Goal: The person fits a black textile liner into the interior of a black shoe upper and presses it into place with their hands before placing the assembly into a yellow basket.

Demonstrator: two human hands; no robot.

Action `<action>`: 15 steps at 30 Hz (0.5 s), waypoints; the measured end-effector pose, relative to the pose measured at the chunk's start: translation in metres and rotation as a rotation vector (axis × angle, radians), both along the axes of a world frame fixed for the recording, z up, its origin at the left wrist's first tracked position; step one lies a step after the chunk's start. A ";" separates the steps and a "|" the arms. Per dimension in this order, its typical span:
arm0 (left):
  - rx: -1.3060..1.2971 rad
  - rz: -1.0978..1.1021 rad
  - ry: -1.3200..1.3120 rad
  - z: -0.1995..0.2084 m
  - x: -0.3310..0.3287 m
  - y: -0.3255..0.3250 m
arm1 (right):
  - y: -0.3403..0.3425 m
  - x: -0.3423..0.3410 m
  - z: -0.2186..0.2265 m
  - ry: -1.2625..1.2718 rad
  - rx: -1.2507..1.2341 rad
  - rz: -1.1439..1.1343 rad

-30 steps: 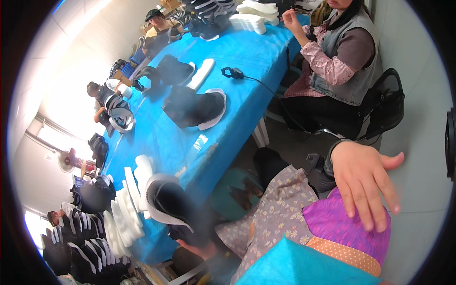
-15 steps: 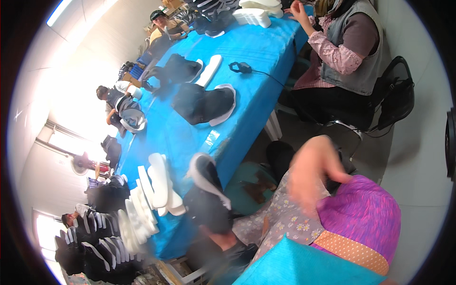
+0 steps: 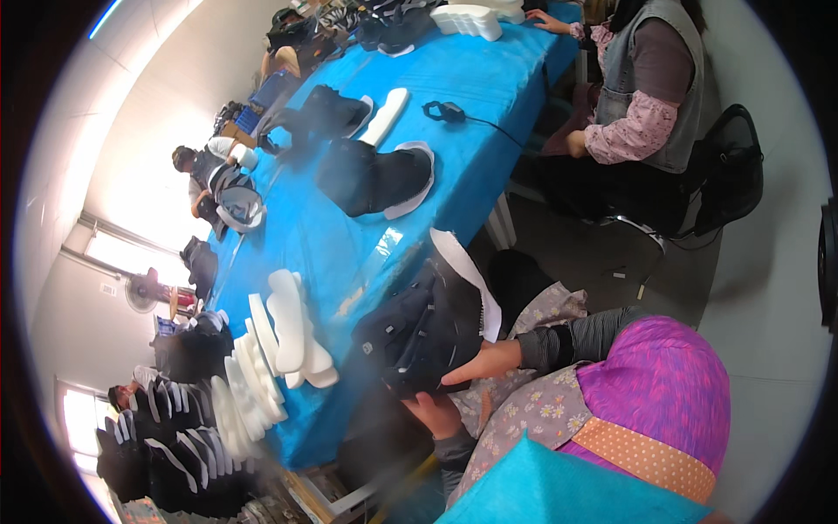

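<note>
A dark fabric shoe upper with a white piece along its far right edge is held in front of my body, just off the near end of the blue-covered table. My left hand grips its lower edge, thumb showing and the other fingers hidden beneath. From the right, my right hand closes on the same upper near its lower corner, in a grey striped sleeve. White foot-shaped forms stand in a row on the table to the left.
Another black upper lies mid-table beside a white form and a black cable. Many black uppers crowd a rack at lower left. A co-worker sits at the right side, others work along the left.
My right hand has come down from in front of my chest onto the upper. The upper has turned and shifted right and up. The seated co-worker's hands have moved apart.
</note>
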State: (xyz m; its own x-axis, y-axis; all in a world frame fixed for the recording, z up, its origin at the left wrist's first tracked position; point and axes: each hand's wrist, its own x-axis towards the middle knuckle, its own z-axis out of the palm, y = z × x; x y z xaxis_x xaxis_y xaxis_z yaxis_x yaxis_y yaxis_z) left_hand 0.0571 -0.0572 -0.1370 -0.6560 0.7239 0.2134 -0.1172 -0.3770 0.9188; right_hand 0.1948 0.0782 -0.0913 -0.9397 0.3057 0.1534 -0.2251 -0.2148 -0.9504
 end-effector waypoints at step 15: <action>-0.058 0.127 0.040 0.071 -0.012 0.041 | 0.002 -0.006 0.008 -0.318 -0.417 -0.301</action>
